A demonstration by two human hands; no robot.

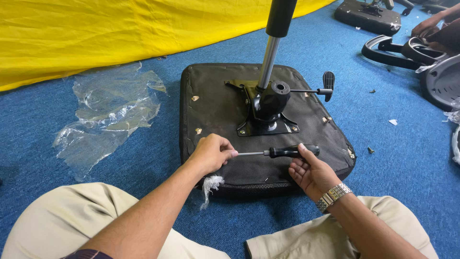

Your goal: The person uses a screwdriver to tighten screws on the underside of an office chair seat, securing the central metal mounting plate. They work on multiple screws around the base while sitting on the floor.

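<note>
A black office-chair seat [215,108] lies upside down on the blue carpet, with a black tilt mechanism [268,108], a chrome gas cylinder [268,62] standing in it and a lever [328,86] to the right. My right hand [311,170] holds the black handle of a screwdriver [282,152] lying level over the seat's near edge. My left hand [211,153] is closed around the tip of its metal shaft. A scrap of torn clear plastic [211,184] hangs below my left hand.
Crumpled clear plastic wrap [108,112] lies on the carpet to the left. A yellow sheet [120,33] covers the far left. Black armrests [407,50] and other chair parts sit at the right, with another person's hand [424,26] there. My knees fill the bottom.
</note>
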